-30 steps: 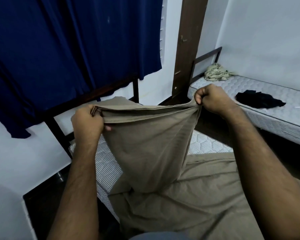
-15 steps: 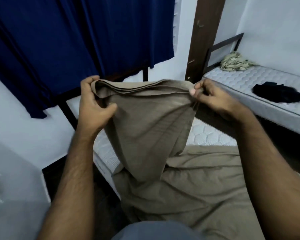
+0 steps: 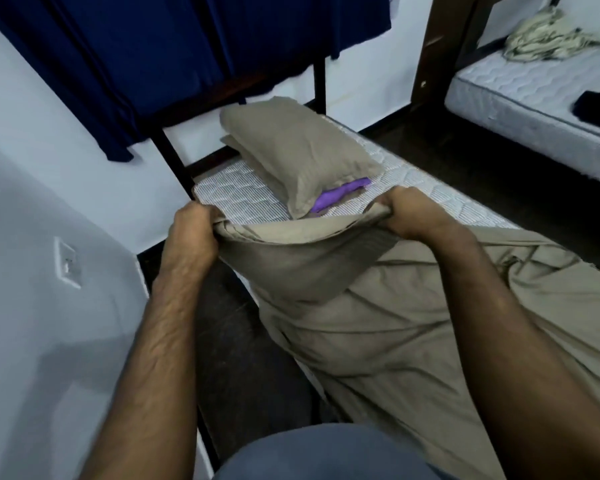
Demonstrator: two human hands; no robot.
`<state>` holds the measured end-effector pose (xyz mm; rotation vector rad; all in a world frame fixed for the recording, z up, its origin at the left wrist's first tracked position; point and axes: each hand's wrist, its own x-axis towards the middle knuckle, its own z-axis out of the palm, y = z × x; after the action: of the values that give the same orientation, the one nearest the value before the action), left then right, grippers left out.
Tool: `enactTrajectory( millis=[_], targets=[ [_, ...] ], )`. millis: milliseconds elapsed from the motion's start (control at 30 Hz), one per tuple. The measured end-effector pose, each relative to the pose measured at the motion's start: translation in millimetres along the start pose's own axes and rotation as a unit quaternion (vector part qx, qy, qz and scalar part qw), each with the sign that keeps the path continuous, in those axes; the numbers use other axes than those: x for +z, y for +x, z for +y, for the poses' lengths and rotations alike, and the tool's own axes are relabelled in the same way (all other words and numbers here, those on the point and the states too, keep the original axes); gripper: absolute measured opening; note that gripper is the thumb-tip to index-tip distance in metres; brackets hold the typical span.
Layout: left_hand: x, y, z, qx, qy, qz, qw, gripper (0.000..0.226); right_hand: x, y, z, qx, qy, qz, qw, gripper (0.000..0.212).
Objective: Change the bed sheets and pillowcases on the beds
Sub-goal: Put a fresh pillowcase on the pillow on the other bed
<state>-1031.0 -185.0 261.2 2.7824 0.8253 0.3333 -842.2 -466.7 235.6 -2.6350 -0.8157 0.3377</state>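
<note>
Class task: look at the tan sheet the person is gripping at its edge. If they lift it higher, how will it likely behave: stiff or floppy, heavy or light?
Probably floppy: the sheet sags between the left hand and right hand and lies in wrinkles on the mattress. Likely light, since each hand holds only a bunched edge. It would probably drape, not hold shape.

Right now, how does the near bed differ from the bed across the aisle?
The near bed has a tan sheet bunched over its lower part, gripped by the left hand and right hand; the far bed has none. The near bed carries a tan pillow and a purple item; the far bed holds crumpled pale cloth and dark cloth. Both show bare quilted mattress.
</note>
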Motion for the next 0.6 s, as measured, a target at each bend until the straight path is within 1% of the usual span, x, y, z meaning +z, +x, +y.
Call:
enactTrajectory(
  millis=[67, 133, 233, 300, 367, 433, 500, 567, 600],
  targets=[
    [-4.3, -27.2, 6.5, -0.023, -0.032, 0.031, 0.999, 0.047, 7.4, -31.8, 8.8, 0.017, 0.002, -0.007, 1.000, 0.026],
    [-7.1, -54.3, 14.2, -0.012, -0.085, 0.038, 0.996, 0.049, 13.0, -70.0, 17.0, 0.040, -0.004, -0.014, 0.999, 0.026],
    [-7.8, -101.8, 27.0, 0.028, -0.172, 0.001, 0.985, 0.045, 17.5, -138.7, 28.4, 0.072, -0.027, -0.004, 0.997, 0.030],
    [-4.1, -142.2, 37.4, 0.049, -0.222, -0.009, 0.974, 0.041, 23.4, -185.6, 39.0, 0.101, -0.037, 0.013, 0.994, 0.029],
    [2.7, -177.0, 48.3, 0.050, -0.283, -0.018, 0.958, 0.038, 28.0, -234.6, 46.2, 0.120, -0.040, 0.017, 0.992, 0.024],
    [12.7, -206.0, 61.5, 0.056, -0.350, -0.036, 0.934, 0.033, 31.5, -282.4, 62.3, 0.145, -0.036, 0.019, 0.989, 0.023],
    [19.8, -226.2, 77.2, 0.075, -0.366, -0.022, 0.927, 0.018, 28.7, -325.1, 74.9, 0.184, -0.035, 0.017, 0.982, 0.023],
    [25.0, -242.9, 95.2, 0.093, -0.345, 0.008, 0.934, 0.002, 25.4, -358.9, 82.5, 0.205, -0.032, 0.017, 0.978, 0.022],
    [27.1, -252.0, 105.6, 0.102, -0.336, 0.018, 0.936, 0.006, 23.2, -373.9, 83.7, 0.204, -0.023, 0.005, 0.979, 0.021]
  ],
)
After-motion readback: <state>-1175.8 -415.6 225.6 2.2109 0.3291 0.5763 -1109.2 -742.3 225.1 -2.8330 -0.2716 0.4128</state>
